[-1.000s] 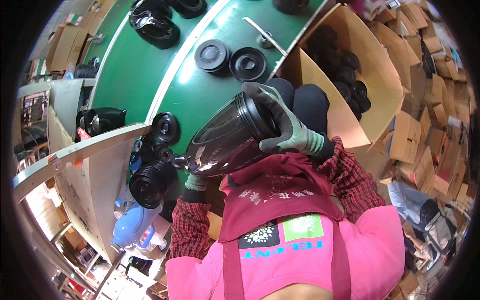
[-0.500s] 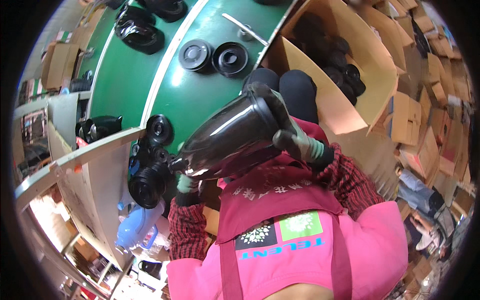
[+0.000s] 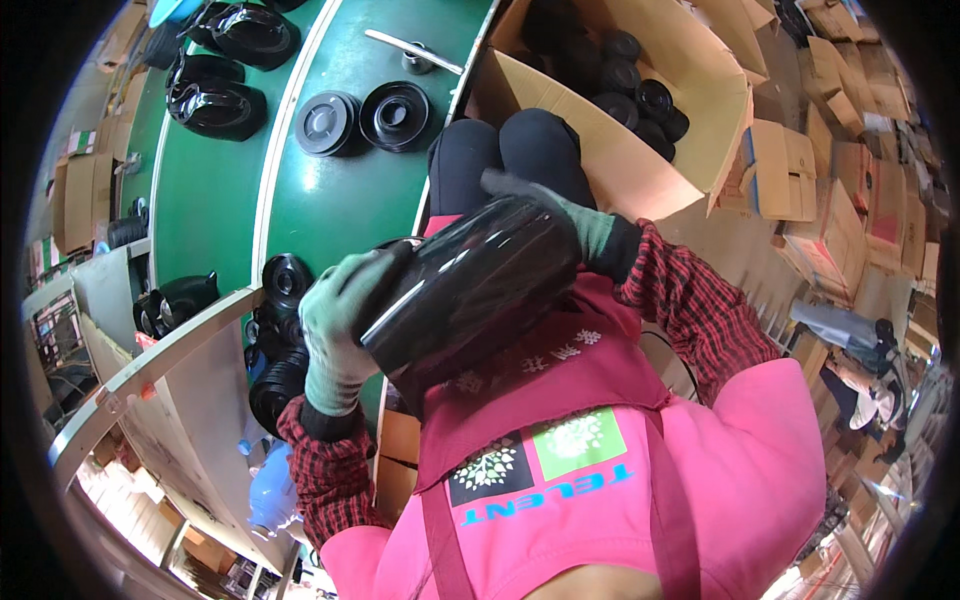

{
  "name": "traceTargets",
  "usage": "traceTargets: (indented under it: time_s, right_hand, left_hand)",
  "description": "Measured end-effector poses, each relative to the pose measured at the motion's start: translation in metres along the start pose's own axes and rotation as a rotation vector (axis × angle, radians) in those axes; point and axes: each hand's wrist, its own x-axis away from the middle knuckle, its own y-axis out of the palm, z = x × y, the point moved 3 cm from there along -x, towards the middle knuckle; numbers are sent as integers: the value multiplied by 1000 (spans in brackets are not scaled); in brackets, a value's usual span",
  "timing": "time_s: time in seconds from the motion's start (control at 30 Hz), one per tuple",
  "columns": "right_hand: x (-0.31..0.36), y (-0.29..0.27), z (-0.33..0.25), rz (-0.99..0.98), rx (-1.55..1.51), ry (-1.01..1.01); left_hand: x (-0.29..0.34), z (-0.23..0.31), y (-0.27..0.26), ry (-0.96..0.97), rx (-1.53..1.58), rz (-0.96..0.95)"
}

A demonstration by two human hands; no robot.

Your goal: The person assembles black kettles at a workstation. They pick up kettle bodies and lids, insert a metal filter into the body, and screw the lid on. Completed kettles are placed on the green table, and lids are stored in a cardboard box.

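A glossy black plastic vessel (image 3: 470,280), rounded and bucket-like, lies tilted across my lap, held between both gloved hands. My left hand (image 3: 345,320) wraps its left end, the fingers partly hidden behind it. At the upper right end, my right hand (image 3: 565,212) lies over the vessel with its fingers bent along the top, slightly blurred. Beyond the vessel, a round black lid-like disc (image 3: 327,124) and a dished black ring (image 3: 395,115) lie side by side on the green bench (image 3: 330,205).
A pale rod (image 3: 412,50) rests over a small round metal piece (image 3: 417,63). Glossy black housings (image 3: 215,108) stand at the far left. Stacked black round parts (image 3: 280,390) sit left of my arm. An open carton (image 3: 620,150) with black round parts stands right of my knees.
The vessel has turned in my hands; its narrow knobbed end no longer shows at the left. My left hand has come up around its left end. The whole view has shifted.
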Motion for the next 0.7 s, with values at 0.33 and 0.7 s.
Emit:
traceTargets:
  time_s: [0.33,0.7]
  right_hand:
    - [-15,-27,18,-188,179,-595]
    - [34,23,-20,-334,-75,-524]
  left_hand:
    - [-7,-15,-6,20,24,-38]
    - [-6,-23,-1,-212,278,66]
